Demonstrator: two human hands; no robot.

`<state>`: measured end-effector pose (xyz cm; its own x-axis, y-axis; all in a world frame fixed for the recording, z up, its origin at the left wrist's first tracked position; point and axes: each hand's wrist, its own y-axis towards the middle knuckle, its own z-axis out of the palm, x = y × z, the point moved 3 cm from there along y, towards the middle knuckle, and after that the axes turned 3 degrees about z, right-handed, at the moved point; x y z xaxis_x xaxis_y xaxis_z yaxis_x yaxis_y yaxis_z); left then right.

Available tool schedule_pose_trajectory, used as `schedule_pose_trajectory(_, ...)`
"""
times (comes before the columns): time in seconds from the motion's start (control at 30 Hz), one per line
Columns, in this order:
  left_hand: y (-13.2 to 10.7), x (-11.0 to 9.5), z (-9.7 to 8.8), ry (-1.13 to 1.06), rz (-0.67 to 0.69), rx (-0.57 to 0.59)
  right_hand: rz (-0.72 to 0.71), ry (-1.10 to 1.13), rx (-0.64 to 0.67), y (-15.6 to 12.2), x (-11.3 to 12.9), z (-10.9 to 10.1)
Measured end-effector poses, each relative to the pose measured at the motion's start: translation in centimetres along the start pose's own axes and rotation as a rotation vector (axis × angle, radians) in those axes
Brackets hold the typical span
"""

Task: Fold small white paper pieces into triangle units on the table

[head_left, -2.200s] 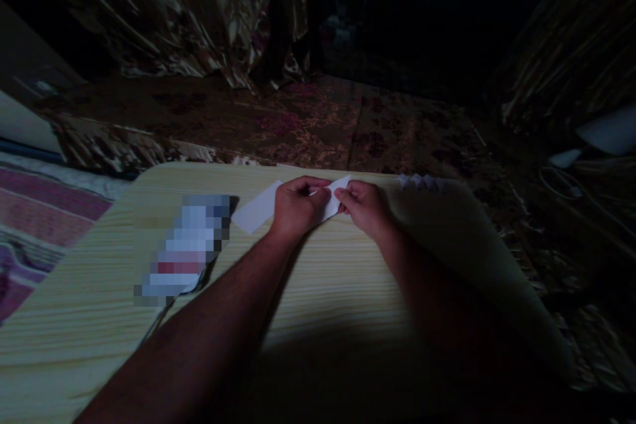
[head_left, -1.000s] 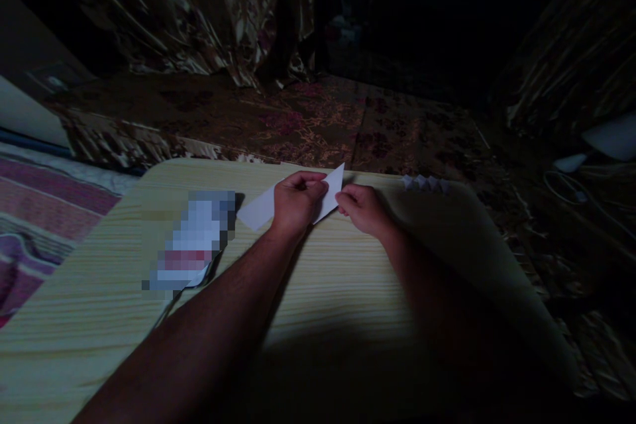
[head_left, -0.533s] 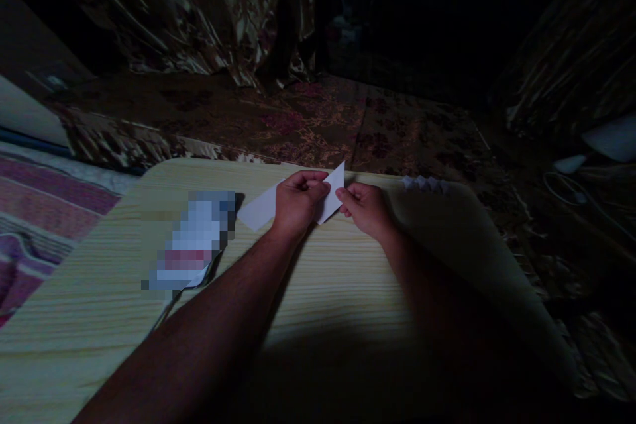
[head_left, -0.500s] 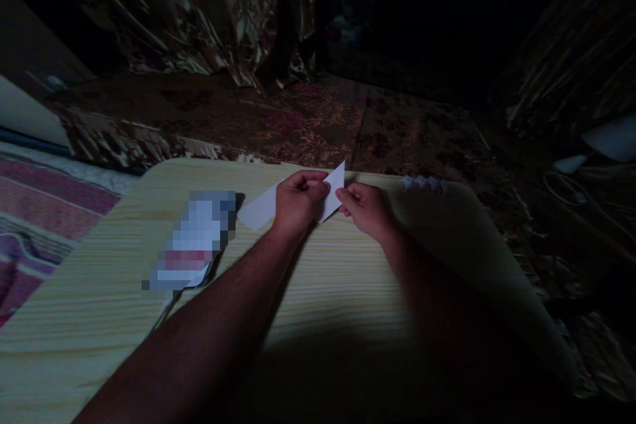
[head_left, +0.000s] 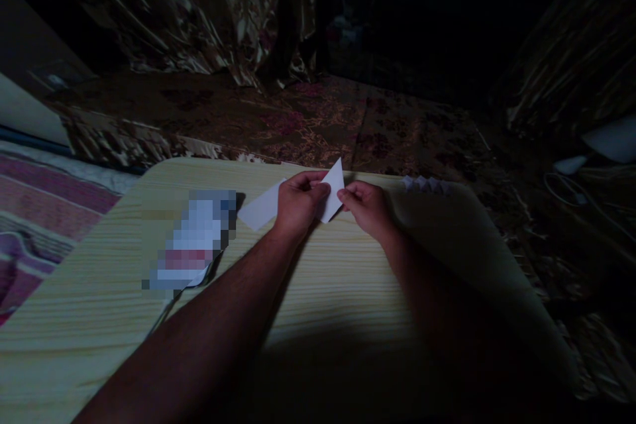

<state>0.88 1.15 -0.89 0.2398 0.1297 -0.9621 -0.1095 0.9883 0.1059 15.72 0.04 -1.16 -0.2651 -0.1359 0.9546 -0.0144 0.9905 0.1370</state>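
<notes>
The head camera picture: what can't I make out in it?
In the head view:
Whether the pale strip joins the held white paper: the left hand hides it.
Phone-like device: pixelated.
Pale object: cut off by the right edge.
Small pale pieces: exact shapes too small and dim.

holds both bare forearms (head_left: 233, 291) stretched forward and angled inward; pinches with the left hand (head_left: 299, 204), thumb (head_left: 322, 192) opposite bent fingers (head_left: 311, 175); pinches with the right hand (head_left: 365, 204) just beside, fingers curled.
</notes>
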Motion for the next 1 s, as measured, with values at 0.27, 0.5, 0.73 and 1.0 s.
schedule_pose_trajectory(0.27,0.21,0.07,0.07,-0.010,-0.026,0.164,-0.078,-0.114,0.089,-0.25,0.46,0.03)
schedule_pose_trajectory(0.5,0.35,0.31,-0.16,0.131,-0.041,0.252,-0.119,-0.217,0.126,-0.61,0.72,0.46)
schedule_pose_trajectory(0.73,0.52,0.69,-0.26,0.015,-0.074,0.226,-0.157,-0.217,0.154,-0.67,0.96,0.63)
schedule_pose_trajectory(1.0,0.56,0.52,-0.32,-0.157,-0.120,0.099,-0.151,-0.249,0.185,-0.66,0.85,0.71)
